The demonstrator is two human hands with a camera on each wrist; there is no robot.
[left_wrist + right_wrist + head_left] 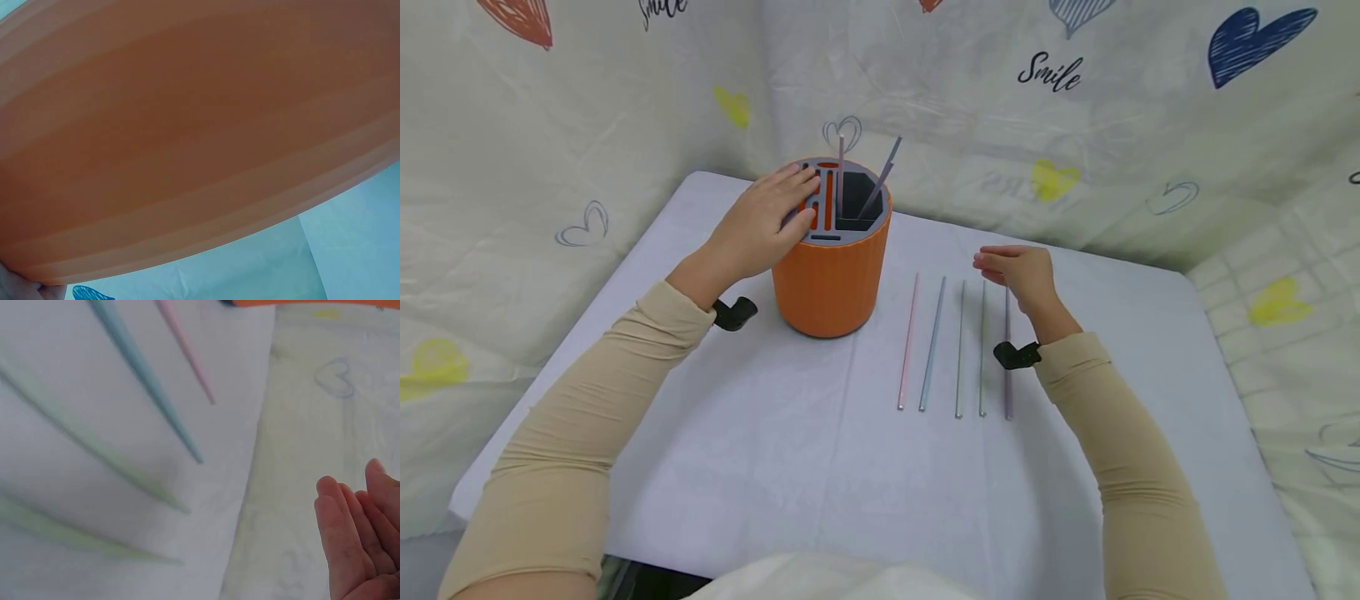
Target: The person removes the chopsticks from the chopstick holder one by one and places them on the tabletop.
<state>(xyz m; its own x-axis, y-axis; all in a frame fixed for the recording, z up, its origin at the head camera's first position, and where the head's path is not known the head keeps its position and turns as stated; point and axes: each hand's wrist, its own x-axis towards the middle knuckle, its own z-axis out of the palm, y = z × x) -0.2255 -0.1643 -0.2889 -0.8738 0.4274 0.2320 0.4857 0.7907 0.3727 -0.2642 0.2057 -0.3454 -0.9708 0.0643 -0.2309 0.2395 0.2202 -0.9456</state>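
Note:
In the head view my left hand (766, 218) rests on the left side of the top of an orange pen holder (829, 287). Its fingers lie over the slotted grey top (847, 237). A pinkish stick (841, 171) and two purplish sticks (877, 190) stand in the dark compartment. The holder's side fills most of the left wrist view. My right hand (1018, 271) hovers over the upper end of a purple stick (1008, 392), fingers extended and thumb apart, holding nothing. Left of that stick lie a pink stick (908, 342), a blue stick (932, 346) and two green sticks (959, 350).
The sticks lie roughly parallel on a white-covered table (850, 475). A pale curtain (970, 150) printed with hearts and words hangs along the table's back and sides. The holder stands near the back edge. Black cameras (736, 314) are strapped to both wrists.

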